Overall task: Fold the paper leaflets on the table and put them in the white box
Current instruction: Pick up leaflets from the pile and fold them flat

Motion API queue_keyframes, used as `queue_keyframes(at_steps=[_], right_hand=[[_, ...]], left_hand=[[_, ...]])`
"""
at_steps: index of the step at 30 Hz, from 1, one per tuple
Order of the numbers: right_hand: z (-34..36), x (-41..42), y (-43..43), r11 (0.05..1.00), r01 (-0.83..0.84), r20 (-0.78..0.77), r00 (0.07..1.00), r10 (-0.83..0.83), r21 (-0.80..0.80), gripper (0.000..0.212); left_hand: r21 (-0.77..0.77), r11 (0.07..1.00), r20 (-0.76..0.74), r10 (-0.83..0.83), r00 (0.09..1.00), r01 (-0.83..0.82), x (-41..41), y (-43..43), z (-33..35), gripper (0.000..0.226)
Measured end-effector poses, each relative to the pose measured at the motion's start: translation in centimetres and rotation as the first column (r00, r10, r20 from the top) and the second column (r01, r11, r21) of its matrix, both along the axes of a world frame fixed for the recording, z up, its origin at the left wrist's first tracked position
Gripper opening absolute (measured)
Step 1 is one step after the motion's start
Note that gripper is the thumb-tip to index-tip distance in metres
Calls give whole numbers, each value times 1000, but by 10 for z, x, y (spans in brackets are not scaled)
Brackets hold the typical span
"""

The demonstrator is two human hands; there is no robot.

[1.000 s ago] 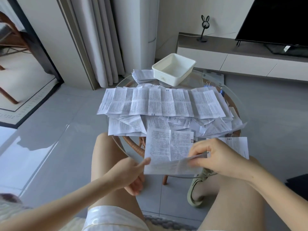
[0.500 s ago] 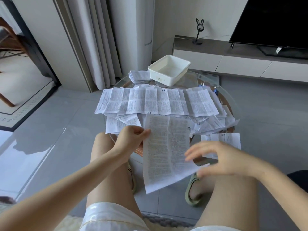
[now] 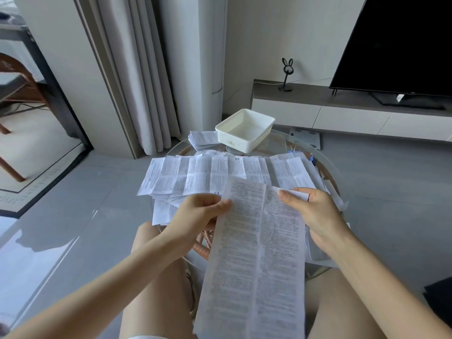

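Your left grip (image 3: 198, 213) pinches long leaflet (image 3: 256, 265) at left edge | your right grip (image 3: 315, 214) pinches its top-right corner | sheet hangs nearer you than white box (image 3: 235, 142), well apart.

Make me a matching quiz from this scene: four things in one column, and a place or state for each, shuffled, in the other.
1 box
2 long leaflet
3 leaflet stack
4 rabbit stand

A on the cabinet
B left of the box
C empty
D pinched by left hand and right hand

Pairs: 1-C, 2-D, 3-B, 4-A
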State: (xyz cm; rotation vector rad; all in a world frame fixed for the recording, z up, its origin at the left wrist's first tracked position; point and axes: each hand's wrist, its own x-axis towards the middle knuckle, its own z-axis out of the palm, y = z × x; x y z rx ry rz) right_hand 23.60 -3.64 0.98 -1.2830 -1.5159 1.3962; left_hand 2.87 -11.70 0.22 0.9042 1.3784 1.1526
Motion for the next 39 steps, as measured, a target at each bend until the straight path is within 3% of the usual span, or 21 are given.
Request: queue_keyframes(at_steps=[2, 7, 15, 23, 25, 26, 28, 29, 30, 32, 34, 37, 39], right_hand=[[1, -1, 0, 1000, 20, 13, 1000, -20, 19, 12], [3, -2, 3, 996, 81, -5, 997, -81, 34, 8], [4, -2, 14, 995, 93, 14, 996, -94, 23, 23], [5, -8, 21, 992, 117, 69, 990, -121, 56, 17], [4, -13, 25, 988, 133, 90, 986, -139, 73, 12], [2, -17, 29, 987, 141, 98, 984, -149, 82, 12], [-4, -25, 41, 988, 125, 136, 981, -137, 94, 22], [-10, -31, 48, 991, 105, 160, 980, -118, 86, 26], [-15, -36, 55, 993, 89, 169, 981, -100, 72, 27], [-28, -47, 71, 995, 81, 169, 982, -88, 52, 28], [-36, -54, 82, 993, 101, 184, 977, -111, 61, 40], [-44, -59, 93, 990, 112, 221, 967, -129, 87, 52], [-48, -61, 98, 992, 90, 266, 957, -112, 93, 55]], left_hand=[[23, 999, 30, 30, 999, -31, 0, 5, 2, 38], [85, 992, -91, 100, 991, -92, 3, 16, 3, 27], [110, 991, -179, 97, 979, -78, 4, 25, 5, 24], [112, 990, -188, 103, 977, -83, -1, 34, -2, 23], [124, 988, -274, 123, 954, -92, -2, 40, -5, 22], [164, 981, -432, 167, 886, -105, -3, 42, -9, 22], [406, 913, -769, 364, 526, -37, -5, 49, -20, 29], [509, 853, -826, 446, 346, 116, -6, 55, -27, 30], [544, 785, -838, 492, 234, 298, -6, 60, -35, 28], [419, 665, -894, 422, 151, 618, -1, 73, -51, 30], [197, 590, -975, 206, 90, 783, 7, 81, -67, 37], [18, 561, -998, -42, 50, 828, 13, 86, -93, 52], [-34, 581, -992, -119, 44, 813, 13, 86, -106, 57]])
